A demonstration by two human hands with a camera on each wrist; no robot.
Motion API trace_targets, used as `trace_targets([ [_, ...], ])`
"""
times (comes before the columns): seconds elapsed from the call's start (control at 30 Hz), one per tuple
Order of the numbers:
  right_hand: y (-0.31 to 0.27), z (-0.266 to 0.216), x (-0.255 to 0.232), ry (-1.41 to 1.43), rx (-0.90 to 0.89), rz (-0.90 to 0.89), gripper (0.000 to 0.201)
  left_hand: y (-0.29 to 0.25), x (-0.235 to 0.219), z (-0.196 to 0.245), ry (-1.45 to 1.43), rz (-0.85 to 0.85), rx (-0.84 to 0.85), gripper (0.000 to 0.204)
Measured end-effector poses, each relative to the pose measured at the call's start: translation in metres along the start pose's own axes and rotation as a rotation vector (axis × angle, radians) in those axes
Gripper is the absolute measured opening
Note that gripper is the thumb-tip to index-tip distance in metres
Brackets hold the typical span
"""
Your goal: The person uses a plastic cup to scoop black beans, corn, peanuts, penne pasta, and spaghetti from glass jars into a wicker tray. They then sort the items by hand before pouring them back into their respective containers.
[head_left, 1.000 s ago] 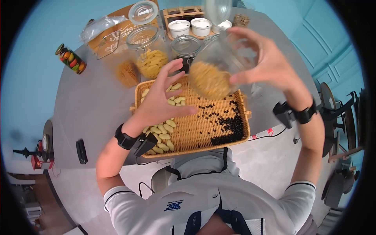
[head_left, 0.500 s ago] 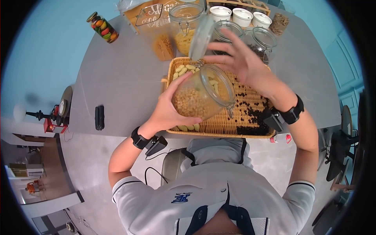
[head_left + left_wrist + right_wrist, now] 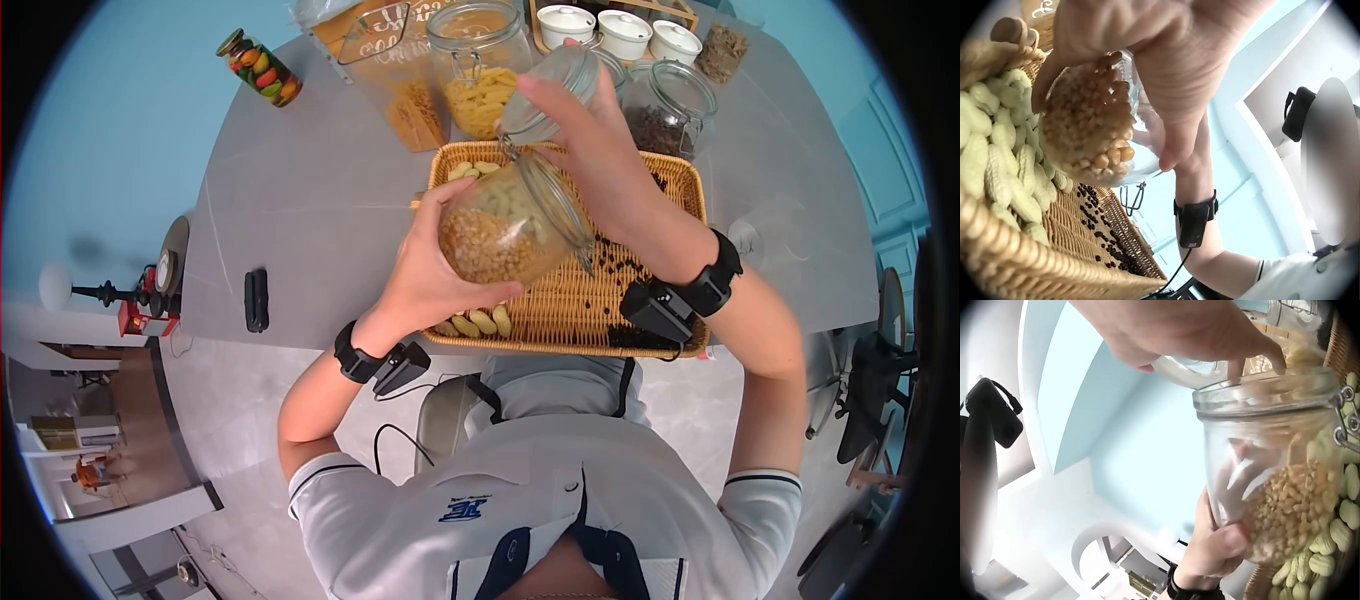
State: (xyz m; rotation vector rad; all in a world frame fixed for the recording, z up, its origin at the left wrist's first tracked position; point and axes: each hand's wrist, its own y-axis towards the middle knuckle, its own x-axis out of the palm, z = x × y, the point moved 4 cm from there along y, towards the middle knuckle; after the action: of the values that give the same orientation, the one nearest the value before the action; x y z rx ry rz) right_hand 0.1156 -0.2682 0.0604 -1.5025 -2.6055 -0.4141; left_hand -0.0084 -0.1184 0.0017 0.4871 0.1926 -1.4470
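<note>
In the head view, my left hand [image 3: 415,262] grips a tilted clip-top glass jar [image 3: 490,238] from the left, its fingers and thumb round the body. Yellow corn kernels [image 3: 1294,509] fill its lower part in the right wrist view. The hinged glass lid [image 3: 565,68] stands raised from the jar's mouth, and my right hand [image 3: 615,165] holds it between thumb and fingers. Below the jar lies a wicker basket [image 3: 560,315], with peanuts [image 3: 1007,162] along its left side and black beans [image 3: 638,337] toward the right.
Behind the basket stand a pasta jar [image 3: 480,95], a jar of dark pieces [image 3: 665,125], a container of small orange-brown pieces [image 3: 415,110] and lidded white pots [image 3: 624,38]. A jar of colourful contents [image 3: 262,72] and a black case [image 3: 257,300] are on the left of the table.
The corn jar went from my right hand to my left and came lower over the basket's left half. My right hand then moved onto the open lid and took hold of it.
</note>
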Motion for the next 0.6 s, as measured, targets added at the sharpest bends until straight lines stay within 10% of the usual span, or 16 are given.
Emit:
trace_targets([
  [0.6, -0.015, 0.048, -0.017, 0.319, 0.049, 0.257, 0.053, -0.012, 0.001, -0.016, -0.017, 0.166, 0.000, 0.104],
])
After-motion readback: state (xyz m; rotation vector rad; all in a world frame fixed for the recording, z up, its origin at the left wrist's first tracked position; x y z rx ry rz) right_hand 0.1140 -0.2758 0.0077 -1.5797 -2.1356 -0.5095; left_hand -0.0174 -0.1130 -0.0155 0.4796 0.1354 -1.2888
